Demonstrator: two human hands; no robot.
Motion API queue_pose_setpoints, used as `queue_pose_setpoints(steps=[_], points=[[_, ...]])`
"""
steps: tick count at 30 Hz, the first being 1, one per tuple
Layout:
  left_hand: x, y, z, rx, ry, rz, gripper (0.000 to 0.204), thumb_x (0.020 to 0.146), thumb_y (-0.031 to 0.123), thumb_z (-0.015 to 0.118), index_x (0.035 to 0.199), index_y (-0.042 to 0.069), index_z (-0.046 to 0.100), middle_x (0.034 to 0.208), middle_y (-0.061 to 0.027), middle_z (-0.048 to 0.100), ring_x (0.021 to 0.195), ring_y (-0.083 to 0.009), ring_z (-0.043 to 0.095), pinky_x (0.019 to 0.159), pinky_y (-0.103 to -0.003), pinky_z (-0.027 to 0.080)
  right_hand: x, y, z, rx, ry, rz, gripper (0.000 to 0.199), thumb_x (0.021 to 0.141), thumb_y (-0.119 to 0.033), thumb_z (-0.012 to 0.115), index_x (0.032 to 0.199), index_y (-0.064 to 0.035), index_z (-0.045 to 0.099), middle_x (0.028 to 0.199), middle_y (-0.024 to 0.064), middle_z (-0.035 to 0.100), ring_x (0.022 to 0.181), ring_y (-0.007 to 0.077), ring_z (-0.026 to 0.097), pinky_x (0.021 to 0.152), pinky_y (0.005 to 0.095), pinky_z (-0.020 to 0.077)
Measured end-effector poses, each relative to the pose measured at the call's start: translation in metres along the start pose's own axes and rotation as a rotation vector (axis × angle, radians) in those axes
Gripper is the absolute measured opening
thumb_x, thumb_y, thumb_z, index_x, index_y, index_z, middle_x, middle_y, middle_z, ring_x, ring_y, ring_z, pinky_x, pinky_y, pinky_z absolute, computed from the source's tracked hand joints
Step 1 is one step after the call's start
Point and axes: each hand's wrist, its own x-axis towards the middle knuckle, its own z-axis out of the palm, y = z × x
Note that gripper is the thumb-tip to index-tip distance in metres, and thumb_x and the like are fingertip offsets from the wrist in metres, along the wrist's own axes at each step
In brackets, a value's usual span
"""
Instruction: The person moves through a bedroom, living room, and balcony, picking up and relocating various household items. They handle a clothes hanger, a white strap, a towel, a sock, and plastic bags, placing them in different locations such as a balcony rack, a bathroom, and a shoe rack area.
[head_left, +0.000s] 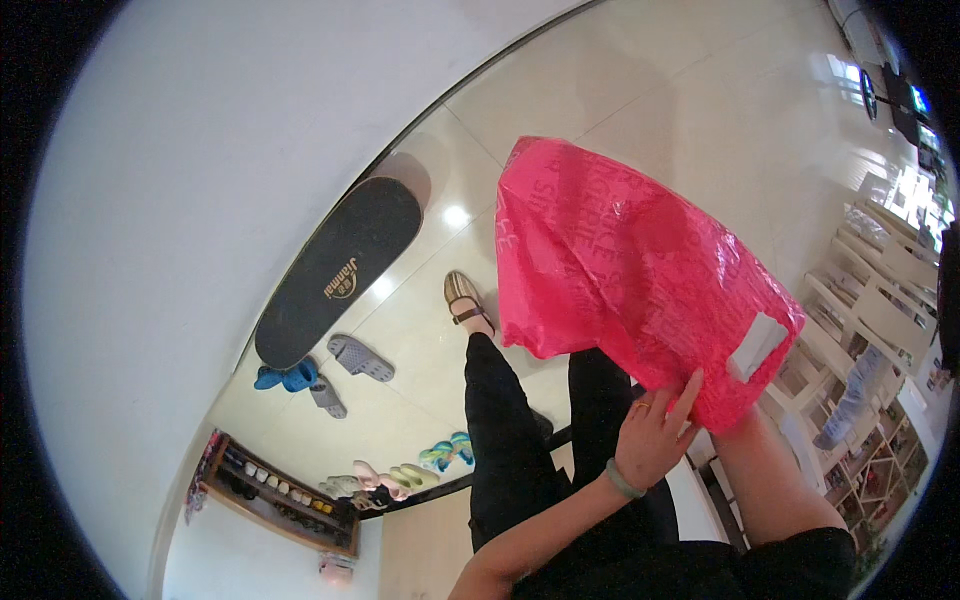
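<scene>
A large bright pink plastic bag [620, 255] with printing and a white label fills the middle right, held out in front of my legs. My left hand [655, 435], with a pale bangle at the wrist and a ring, grips the bag's near edge. Its index finger lies stretched along the plastic while other fingers bend at the rim. My right forearm [765, 470] runs up to the bag's near right corner. The bag hides my right hand, so its fingers do not show.
A black skateboard [340, 270] leans along the white wall at left, near grey slippers [362, 358] and blue slippers [298, 376]. More shoes line the floor beside a wall-mounted shoe rack [285, 490]. White chairs [890, 300] stand at right. My shoe [463, 296] rests on glossy tiles.
</scene>
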Motion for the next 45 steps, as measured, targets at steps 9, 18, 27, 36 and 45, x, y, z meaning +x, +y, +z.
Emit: queue_pose_setpoints(steps=[9,18,27,36,45], points=[[-0.057,0.002,-0.008,-0.353,-0.308,0.001,0.066,0.079,0.0,0.058,0.143,0.007,0.043,0.077,-0.011,0.053,0.067,-0.0294,0.054,0.067,-0.039,0.046,0.002,0.008,0.011,0.059,0.0,0.023,0.046,0.087,-0.013,0.064,0.129,-0.0006,0.052,0.117,0.02,0.063,0.107,0.0323,0.062,0.092,0.0395,0.0491],[-0.116,0.011,-0.022,-0.576,-0.738,-0.112,0.072,0.083,0.001,0.053,0.15,0.017,0.032,0.08,-0.0086,0.054,0.07,-0.0226,0.056,0.069,-0.036,0.048,0.006,0.012,0.015,0.077,-0.014,0.053,0.045,0.088,-0.013,0.063,0.13,-0.0007,0.052,0.119,0.0195,0.062,0.107,0.0319,0.062,0.093,0.0393,0.0487],[-0.121,-0.014,-0.014,-0.359,-0.868,0.078,0.069,0.088,0.008,0.052,0.151,0.021,0.027,0.111,-0.0139,0.059,0.087,-0.0293,0.061,0.081,-0.04,0.052,0.006,0.011,0.017,0.094,-0.013,0.049,0.045,0.089,-0.013,0.062,0.13,-0.0008,0.051,0.121,0.0191,0.061,0.108,0.0315,0.062,0.094,0.0391,0.0482],[-0.108,0.003,-0.023,-0.087,-0.671,0.381,0.061,0.089,0.016,0.058,0.146,0.024,0.039,0.114,-0.0094,0.062,0.101,-0.0281,0.063,0.084,-0.04,0.051,0.015,0.005,0.023,0.1,-0.067,0.055,0.044,0.09,-0.013,0.062,0.131,-0.0009,0.051,0.123,0.0186,0.061,0.109,0.031,0.061,0.095,0.0389,0.0478],[0.165,-0.069,-0.227,-0.105,0.32,-0.001,0.123,0.068,0.043,0.086,0.154,0.01,0.005,0.149,-0.0205,0.033,0.135,-0.0341,0.039,0.113,-0.048,0.029,0.018,-0.01,0.015,0.158,-0.038,0.012,0.044,0.091,-0.013,0.061,0.132,-0.0009,0.051,0.124,0.0181,0.06,0.109,0.0306,0.061,0.096,0.0387,0.0473]])
